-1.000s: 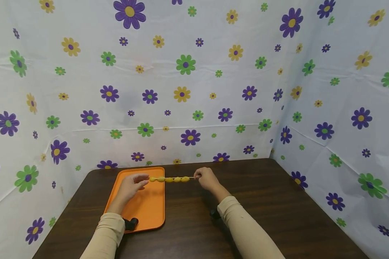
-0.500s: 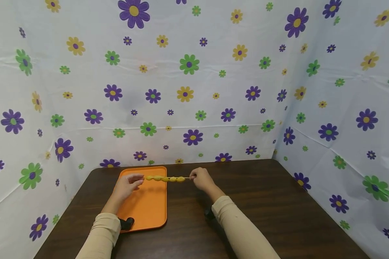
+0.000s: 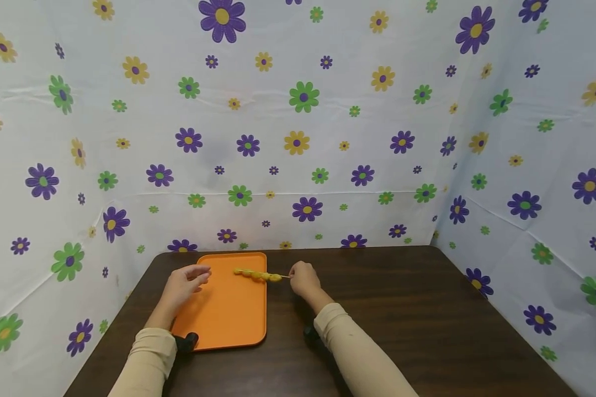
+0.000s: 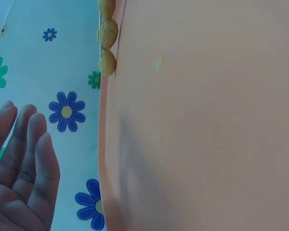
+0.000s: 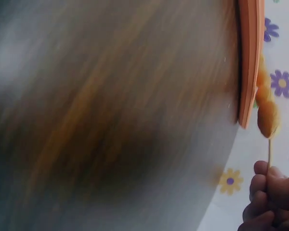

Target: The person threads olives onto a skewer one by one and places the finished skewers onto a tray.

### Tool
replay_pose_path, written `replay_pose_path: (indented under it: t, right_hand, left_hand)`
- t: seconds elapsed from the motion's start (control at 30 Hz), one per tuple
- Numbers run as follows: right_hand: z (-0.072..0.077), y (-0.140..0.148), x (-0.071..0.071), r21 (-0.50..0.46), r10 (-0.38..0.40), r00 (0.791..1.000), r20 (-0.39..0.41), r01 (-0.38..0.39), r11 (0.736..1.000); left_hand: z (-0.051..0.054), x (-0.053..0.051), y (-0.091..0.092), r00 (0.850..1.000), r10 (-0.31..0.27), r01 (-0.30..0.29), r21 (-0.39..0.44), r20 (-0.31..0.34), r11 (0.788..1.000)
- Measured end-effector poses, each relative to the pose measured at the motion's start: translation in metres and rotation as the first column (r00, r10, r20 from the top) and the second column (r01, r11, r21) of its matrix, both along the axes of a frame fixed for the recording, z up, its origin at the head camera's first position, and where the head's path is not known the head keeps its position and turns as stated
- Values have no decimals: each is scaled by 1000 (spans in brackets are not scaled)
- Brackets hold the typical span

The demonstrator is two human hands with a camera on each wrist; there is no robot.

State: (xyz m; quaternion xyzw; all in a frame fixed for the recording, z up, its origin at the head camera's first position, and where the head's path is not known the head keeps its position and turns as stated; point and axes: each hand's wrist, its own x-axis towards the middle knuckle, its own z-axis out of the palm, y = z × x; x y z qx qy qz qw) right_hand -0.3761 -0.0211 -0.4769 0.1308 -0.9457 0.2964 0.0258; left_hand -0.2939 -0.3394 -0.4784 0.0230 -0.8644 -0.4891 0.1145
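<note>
My right hand pinches the bare stick end of a skewer threaded with several yellow, roundish food balls. In the right wrist view, the thumb and fingers close on the thin wooden stick below the balls. Held above the right half of an orange tray, the skewer slants slightly, its far tip pointing left. My left hand hovers over the tray's left side, apart from the skewer tip, fingers extended and nothing in them. The left wrist view shows this hand with the balls beyond it.
The tray lies on the left part of a dark brown wooden table. White cloth walls with printed flowers stand behind and at both sides. A small pale speck shows on the tray surface. Black wrist cameras hang under both sleeves.
The left hand, close to the skewer's tip before, has moved away to the left. The skewer has tilted and now sits farther over the tray with the right hand. The head view has turned slightly.
</note>
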Motion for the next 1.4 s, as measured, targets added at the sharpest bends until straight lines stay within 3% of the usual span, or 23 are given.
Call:
replay_pose_path:
  t: [0.43, 0.7, 0.87, 1.0, 1.1, 1.23, 1.4]
  right_hand:
    - [7, -39, 23, 24, 36, 999, -33, -35, 999]
    - [5, -70, 50, 41, 40, 998, 51, -43, 998]
    - [4, -85, 64, -16, 66, 991, 115, -64, 998]
    - [3, -96, 72, -207, 143, 967, 210, -98, 973]
    - [2, -102, 78, -400, 219, 923, 317, -79, 913]
    - [4, -107, 84, -499, 267, 879, 396, -38, 866]
    - [10, -106, 87, -406, 272, 883, 383, -104, 908]
  left_hand:
    - [7, 4, -5, 1000, 3, -3, 35, 8, 999]
    - [6, 3, -5, 1000, -12, 11, 49, 28, 999]
    - [6, 4, -5, 999, -15, 13, 50, 40, 999]
    - [4, 5, -4, 999, -16, 14, 59, 41, 998]
    - [3, 6, -4, 999, -19, 17, 61, 43, 998]
    - [2, 4, -5, 999, -24, 22, 49, 47, 999]
    - [2, 3, -5, 998, -23, 21, 32, 50, 999]
